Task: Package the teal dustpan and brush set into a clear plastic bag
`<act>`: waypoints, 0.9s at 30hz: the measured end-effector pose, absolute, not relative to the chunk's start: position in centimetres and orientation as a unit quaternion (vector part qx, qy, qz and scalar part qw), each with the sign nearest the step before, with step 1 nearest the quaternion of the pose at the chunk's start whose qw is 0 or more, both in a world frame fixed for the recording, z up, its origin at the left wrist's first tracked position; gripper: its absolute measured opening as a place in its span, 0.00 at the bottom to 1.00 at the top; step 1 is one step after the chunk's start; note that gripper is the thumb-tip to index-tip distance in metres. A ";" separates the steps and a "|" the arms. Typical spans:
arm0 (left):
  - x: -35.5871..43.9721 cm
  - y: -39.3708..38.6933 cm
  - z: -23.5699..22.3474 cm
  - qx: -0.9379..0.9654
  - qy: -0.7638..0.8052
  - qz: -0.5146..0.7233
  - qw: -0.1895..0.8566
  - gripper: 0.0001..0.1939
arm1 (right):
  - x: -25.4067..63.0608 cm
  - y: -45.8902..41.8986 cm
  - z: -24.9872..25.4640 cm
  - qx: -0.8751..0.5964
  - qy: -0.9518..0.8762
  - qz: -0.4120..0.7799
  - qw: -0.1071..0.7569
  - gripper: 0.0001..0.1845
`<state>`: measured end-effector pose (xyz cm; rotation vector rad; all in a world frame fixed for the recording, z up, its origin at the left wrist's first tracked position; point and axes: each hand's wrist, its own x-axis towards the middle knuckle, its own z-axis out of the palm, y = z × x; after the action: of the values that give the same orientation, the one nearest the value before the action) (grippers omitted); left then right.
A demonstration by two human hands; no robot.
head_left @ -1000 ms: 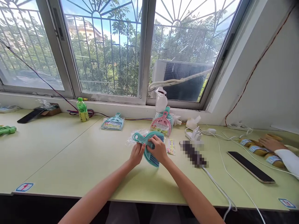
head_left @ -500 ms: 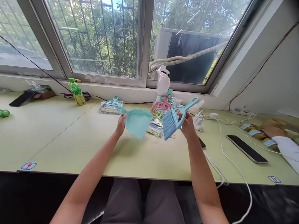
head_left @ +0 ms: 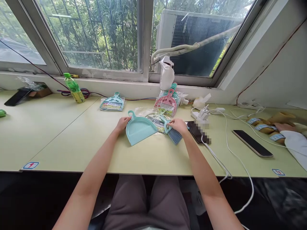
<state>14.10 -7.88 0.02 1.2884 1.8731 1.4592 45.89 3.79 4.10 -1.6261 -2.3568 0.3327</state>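
My left hand [head_left: 123,123] is closed on the upper left edge of a light teal dustpan [head_left: 139,129], close to its looped handle. The dustpan is low over or on the table, its wide edge toward me and to the right. My right hand [head_left: 178,125] grips a small blue hand brush [head_left: 175,136] at its frame. The brush's bristles point down toward me, and its handle reaches up and left. Just behind the two tools lies a packaged brush set with a green handle [head_left: 162,111], partly covered by the brush.
Packaged sets, one blue [head_left: 112,103] and one pink [head_left: 169,103], lie near the window. A green-capped bottle [head_left: 74,88] stands back left. Phones [head_left: 251,142], white cables [head_left: 227,143] and a plug adapter [head_left: 202,113] lie right. Another person's sleeve [head_left: 296,143] is at far right.
Both hands have come down toward the table with the dustpan and brush. The brush has turned from handle up and right to handle up and left, and has moved slightly left.
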 end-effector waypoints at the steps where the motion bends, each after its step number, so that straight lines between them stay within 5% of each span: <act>1: 13.9 -7.9 0.0 0.466 0.691 0.517 0.195 0.21 | 45.9 3.8 4.2 -0.564 -0.807 0.110 0.133 0.15; 9: 13.3 -9.1 0.6 0.427 0.817 0.386 0.030 0.26 | 45.9 3.3 4.8 -0.594 -0.794 0.074 0.110 0.18; 27: 14.0 -9.2 1.2 0.587 0.752 0.295 0.061 0.21 | 45.9 3.5 4.6 -0.555 -0.826 0.056 0.080 0.16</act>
<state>14.03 -9.19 1.24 1.7747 2.2731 0.8926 45.94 3.52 4.58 -1.6607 -2.4704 0.1665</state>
